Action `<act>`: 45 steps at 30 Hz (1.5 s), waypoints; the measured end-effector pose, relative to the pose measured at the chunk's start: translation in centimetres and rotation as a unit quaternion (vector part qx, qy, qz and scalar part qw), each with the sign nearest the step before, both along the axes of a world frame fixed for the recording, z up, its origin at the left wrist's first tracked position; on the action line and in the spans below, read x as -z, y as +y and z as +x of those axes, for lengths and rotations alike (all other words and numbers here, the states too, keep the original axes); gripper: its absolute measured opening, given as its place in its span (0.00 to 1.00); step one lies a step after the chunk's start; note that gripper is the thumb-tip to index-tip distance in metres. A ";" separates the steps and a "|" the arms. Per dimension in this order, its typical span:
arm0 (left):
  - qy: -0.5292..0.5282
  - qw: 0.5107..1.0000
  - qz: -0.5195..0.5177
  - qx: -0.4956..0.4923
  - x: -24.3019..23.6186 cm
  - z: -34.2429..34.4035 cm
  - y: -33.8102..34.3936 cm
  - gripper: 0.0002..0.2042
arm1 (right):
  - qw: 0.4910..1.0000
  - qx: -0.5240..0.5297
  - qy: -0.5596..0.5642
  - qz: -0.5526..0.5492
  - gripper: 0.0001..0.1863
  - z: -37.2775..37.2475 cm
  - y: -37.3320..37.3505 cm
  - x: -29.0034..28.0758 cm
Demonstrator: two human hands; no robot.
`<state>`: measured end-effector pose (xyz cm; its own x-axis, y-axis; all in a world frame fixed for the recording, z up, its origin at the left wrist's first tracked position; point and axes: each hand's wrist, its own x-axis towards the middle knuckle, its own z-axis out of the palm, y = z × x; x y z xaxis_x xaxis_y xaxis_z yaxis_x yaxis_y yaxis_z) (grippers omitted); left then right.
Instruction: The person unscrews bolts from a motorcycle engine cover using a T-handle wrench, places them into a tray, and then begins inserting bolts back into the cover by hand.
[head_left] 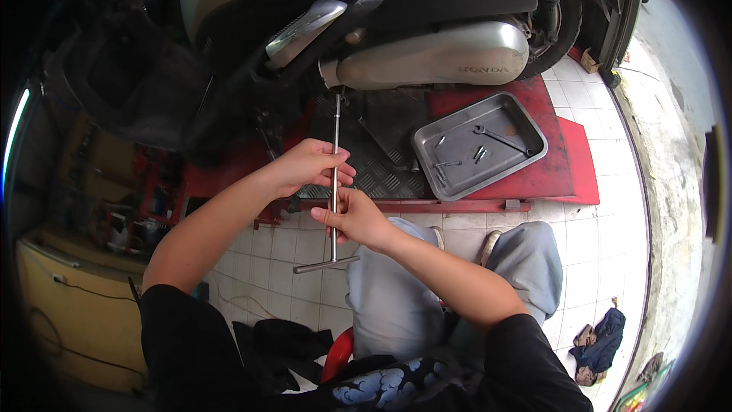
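Observation:
A long metal T-handle wrench (336, 128) reaches from the scooter's underside toward me, its crossbar nearest my lap. My left hand (311, 165) holds the middle of the shaft, with the thumb and fingers around it. Just below, my right hand (356, 219) is closed on the shaft, thumb across the front. The wrench's far end meets the scooter at the front end of its silver engine cover (435, 57); the fastener there is too small and dark to make out. To the right, a grey metal tray (429, 172) holds a combination wrench (503, 140) and several bolts.
The scooter stands on a red lift platform (545, 175) with a dark tread-plate middle (374, 175). A kickstand-like bar lies by the tray. A yellow cabinet (76, 313) is at left. Dark cloths (602, 343) lie on the white tiled floor at lower right.

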<state>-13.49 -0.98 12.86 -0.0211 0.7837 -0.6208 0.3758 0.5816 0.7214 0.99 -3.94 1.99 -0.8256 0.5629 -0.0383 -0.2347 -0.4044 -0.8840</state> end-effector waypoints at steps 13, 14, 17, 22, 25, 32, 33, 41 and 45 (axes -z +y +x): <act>-0.225 0.826 0.350 -0.381 9.7 3.2 7.3 0.16 | 0.981 0.147 0.013 -0.123 0.15 7.5 -1.5 6.1; -0.271 0.793 0.357 -0.413 10.4 3.1 8.3 0.16 | 0.980 0.155 0.019 -0.124 0.15 8.0 -1.4 6.8; -0.303 0.714 0.419 -0.473 10.5 3.1 10.7 0.17 | 0.981 0.155 0.013 -0.113 0.16 9.2 0.1 7.0; -0.320 0.660 0.452 -0.507 10.5 2.3 12.1 0.16 | 0.980 0.173 -0.002 -0.102 0.15 9.0 1.8 7.9; -0.354 0.638 0.453 -0.512 10.4 3.7 12.6 0.13 | 0.981 0.163 -0.007 -0.105 0.15 9.2 3.3 8.6; -0.428 0.624 0.430 -0.492 10.9 1.0 12.6 0.10 | 0.977 0.159 -0.006 -0.142 0.14 8.6 3.3 9.4; -0.430 0.625 0.440 -0.481 10.9 1.4 12.8 0.09 | 0.975 0.166 -0.011 -0.145 0.14 8.8 3.6 9.6; -0.408 0.669 0.459 -0.418 13.1 1.7 7.9 0.10 | 0.943 0.267 -0.029 -0.198 0.14 8.9 4.7 11.4; -0.170 0.843 0.398 -0.320 15.1 6.2 4.3 0.11 | 0.884 0.388 -0.013 -0.262 0.14 9.2 5.4 10.1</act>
